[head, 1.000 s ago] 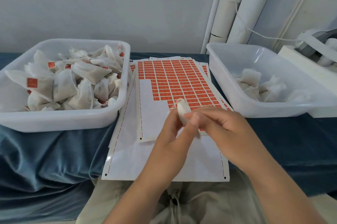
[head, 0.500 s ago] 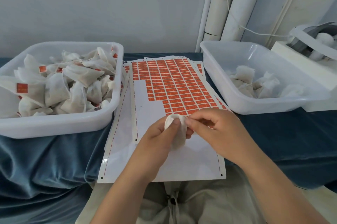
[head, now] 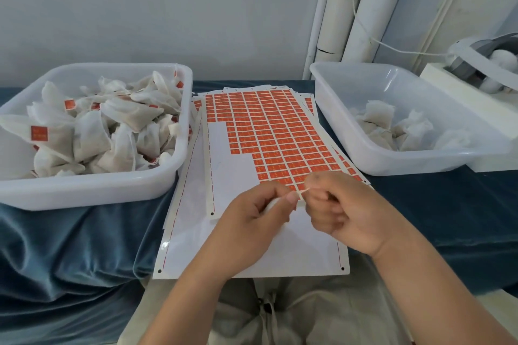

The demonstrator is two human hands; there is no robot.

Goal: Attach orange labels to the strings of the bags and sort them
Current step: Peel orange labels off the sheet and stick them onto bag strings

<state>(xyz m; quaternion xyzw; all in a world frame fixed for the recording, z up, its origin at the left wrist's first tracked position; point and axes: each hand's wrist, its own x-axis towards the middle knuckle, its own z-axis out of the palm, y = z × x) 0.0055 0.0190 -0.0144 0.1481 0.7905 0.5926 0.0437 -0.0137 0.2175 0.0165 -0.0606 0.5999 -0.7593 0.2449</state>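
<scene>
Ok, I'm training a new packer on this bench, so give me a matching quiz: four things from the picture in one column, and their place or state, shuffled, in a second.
Things
1. left tub
2. right tub
3. label sheet
4. left hand

Place or state
A. lies between the two tubs, its near left part peeled bare
B. grips a white bag
C. piled with labelled bags
D. holds only a few plain bags, no orange showing

Pairs: 1-C, 2-D, 3-A, 4-B
</scene>
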